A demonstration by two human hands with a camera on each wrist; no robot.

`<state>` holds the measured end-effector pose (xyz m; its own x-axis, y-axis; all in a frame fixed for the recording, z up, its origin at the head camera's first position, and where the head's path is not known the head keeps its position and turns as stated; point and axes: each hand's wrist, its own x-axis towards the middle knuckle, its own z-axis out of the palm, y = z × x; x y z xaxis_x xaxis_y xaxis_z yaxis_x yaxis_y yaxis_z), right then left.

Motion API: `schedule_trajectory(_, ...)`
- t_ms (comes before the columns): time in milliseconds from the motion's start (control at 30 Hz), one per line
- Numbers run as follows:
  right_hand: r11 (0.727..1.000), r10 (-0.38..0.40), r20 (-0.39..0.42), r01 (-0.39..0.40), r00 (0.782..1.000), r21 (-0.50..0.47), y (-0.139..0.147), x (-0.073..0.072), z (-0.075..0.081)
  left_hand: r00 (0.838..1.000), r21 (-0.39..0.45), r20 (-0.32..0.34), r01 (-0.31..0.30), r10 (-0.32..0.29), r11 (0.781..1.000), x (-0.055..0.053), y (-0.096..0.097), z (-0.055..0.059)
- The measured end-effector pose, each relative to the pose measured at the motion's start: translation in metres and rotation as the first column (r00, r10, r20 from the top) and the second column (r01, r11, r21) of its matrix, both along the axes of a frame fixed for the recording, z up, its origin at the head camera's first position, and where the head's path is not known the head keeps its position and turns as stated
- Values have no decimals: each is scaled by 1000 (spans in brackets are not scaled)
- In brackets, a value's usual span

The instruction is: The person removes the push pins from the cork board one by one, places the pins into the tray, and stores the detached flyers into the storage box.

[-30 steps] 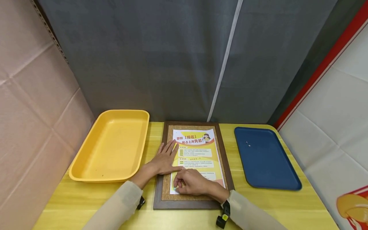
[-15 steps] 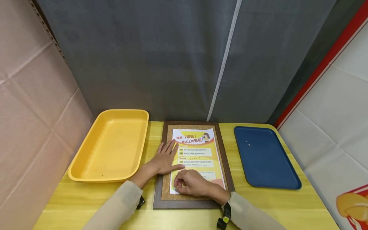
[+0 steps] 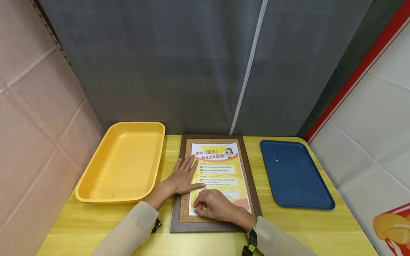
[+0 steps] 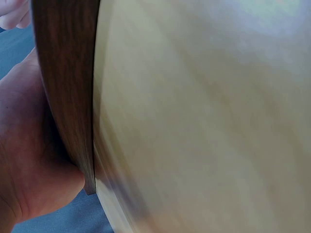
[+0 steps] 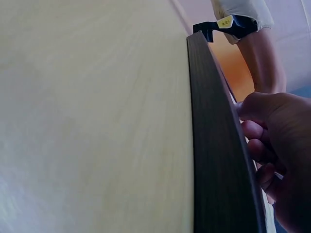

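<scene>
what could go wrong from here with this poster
The poster might shift or crease on the corkboard if the left hand, spread over its left edge, slides.

The small pale item in the right hand, by the poster's lower left corner, could slip from the fingertips.

The tiny pieces on the blue tray could scatter if it were knocked.

The right hand (image 5: 289,141) has its fingers curled in, the topmost digit reaching farthest. Just beside its fingertips runs a dark frame (image 5: 216,141); whether they touch is unclear. On the frame's other side from that hand spreads the pale table (image 5: 97,116). Beyond the hand is the left forearm (image 5: 260,58), with a black strap (image 5: 246,26) and light sleeve (image 5: 249,7). Orange surface (image 5: 228,63) shows between forearm and frame.
</scene>
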<state>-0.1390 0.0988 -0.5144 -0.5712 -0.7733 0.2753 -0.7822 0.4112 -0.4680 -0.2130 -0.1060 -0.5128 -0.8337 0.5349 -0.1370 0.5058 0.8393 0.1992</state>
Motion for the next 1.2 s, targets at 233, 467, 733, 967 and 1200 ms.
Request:
schedule_trajectory(233, 999, -12, -96, 7, 995, -49, -1, 2, -5, 1000, 3, -7, 7, -7, 1000, -1, 0, -1)
schedule_trajectory(467, 996, 18, -304, -43, 952, -77, -2, 3, -9, 1000, 11, -1, 8, -8, 1000, 0, -1, -1)
schedule_trajectory(733, 995, 27, -369, -60, 929, -78, -4, 4, -10, 1000, 19, -1, 2, -2, 1000, 0, 0, -1)
schedule_trajectory(967, 996, 21, -386, -50, 922, -67, -4, 3, -12, 1000, 20, -1, 3, -3, 1000, 0, -1, -2)
schedule_trajectory(1200, 995, 23, -388, -60, 921, -84, -4, 2, -14, 1000, 19, -4, 6, -6, 1000, 0, 0, -2)
